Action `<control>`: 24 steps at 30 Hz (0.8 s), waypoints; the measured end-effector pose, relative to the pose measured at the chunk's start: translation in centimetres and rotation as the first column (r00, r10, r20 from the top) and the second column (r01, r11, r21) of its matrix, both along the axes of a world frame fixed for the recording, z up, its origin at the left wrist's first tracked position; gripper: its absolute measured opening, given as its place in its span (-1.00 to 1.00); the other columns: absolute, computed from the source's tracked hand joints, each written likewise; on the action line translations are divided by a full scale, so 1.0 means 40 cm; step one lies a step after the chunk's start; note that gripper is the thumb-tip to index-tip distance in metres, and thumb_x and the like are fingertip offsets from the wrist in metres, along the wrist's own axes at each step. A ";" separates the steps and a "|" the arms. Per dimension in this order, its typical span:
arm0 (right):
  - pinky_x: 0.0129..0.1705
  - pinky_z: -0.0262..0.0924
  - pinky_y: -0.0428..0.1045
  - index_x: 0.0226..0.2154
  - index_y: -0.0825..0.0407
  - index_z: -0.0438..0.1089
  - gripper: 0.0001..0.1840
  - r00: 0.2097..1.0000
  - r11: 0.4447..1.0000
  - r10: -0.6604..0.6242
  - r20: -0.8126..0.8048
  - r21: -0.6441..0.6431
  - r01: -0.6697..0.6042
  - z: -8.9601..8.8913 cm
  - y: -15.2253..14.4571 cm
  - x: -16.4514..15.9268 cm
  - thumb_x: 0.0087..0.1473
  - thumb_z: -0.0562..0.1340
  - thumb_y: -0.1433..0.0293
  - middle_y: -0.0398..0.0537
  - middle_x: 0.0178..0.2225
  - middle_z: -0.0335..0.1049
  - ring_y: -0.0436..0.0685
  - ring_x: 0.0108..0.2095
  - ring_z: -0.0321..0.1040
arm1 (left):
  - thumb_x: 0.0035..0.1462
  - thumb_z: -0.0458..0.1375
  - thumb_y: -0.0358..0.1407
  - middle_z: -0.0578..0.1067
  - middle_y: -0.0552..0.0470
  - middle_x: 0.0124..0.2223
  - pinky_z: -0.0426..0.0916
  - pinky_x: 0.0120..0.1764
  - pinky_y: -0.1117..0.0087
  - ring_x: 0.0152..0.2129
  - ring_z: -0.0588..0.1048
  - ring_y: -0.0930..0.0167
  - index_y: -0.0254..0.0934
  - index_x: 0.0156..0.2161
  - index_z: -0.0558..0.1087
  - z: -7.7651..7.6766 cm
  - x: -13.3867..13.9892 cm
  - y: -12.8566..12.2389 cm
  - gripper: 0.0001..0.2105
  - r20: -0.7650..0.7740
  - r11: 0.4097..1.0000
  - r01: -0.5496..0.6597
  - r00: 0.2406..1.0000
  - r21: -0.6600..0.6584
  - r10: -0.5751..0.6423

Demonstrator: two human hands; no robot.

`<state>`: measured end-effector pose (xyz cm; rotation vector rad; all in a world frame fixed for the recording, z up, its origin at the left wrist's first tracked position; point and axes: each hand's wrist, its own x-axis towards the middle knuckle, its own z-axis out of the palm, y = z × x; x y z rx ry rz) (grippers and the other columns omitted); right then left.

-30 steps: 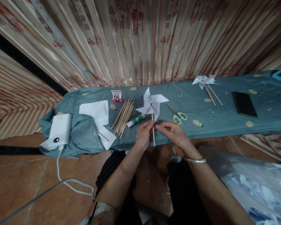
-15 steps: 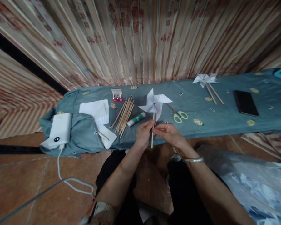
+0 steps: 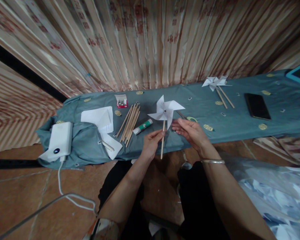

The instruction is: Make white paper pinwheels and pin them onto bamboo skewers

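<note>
My left hand (image 3: pixel 152 141) pinches the wooden stick of a white paper pinwheel (image 3: pixel 168 115), held upright over the near edge of the cloth. A small dark pin marks the wheel's centre. To the right of the stick, my right hand (image 3: pixel 190 131) is apart from it, its fingers loosely stretched out with nothing in them. Behind that hand lies a pair of scissors (image 3: pixel 192 119) with pale green handles, partly covered. A glue stick (image 3: pixel 143 126) and several bare wooden sticks (image 3: pixel 128 125) lie to the left.
White paper sheets (image 3: pixel 106 120) and a small red box of metal pins (image 3: pixel 121 102) are on the left. A white power bank (image 3: pixel 62 138) trails a cable. Finished pinwheels (image 3: pixel 213 83), a dark phone (image 3: pixel 257 106) and a blue-framed device (image 3: pixel 298 75) lie rightward. A curtain (image 3: pixel 145 50) hangs behind.
My right hand has let go of the pinwheel's stick and moved right and slightly up, its fingers opening. My left hand still holds the stick. The view has shifted a little.
</note>
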<state>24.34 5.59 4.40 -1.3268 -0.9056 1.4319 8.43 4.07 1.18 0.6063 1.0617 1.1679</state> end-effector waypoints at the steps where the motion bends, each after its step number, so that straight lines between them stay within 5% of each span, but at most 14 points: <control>1: -0.34 0.33 -0.08 -0.39 -0.01 0.53 -0.47 0.998 0.999 -0.047 -0.051 0.003 0.047 0.002 0.002 0.001 -0.31 0.46 -0.07 -0.04 -0.33 0.60 0.03 -0.37 0.47 | -0.27 0.45 -0.24 0.60 0.03 -0.45 0.28 -0.37 0.49 -0.51 0.41 0.52 -0.27 -0.40 0.65 0.000 0.001 -0.003 -0.76 -0.015 1.000 0.016 1.000 0.008 -0.016; 24: -0.38 0.35 -0.04 -0.45 -0.04 0.46 -0.56 0.987 0.999 -0.047 -0.151 -0.020 0.044 -0.003 0.009 -0.011 -0.31 0.50 0.04 -0.11 -0.48 0.53 0.08 -0.41 0.46 | -0.29 0.46 -0.19 0.60 0.04 -0.45 0.34 -0.32 0.44 -0.49 0.44 0.47 -0.24 -0.41 0.65 -0.010 0.008 -0.018 -0.74 -0.088 0.997 0.070 0.994 0.025 -0.068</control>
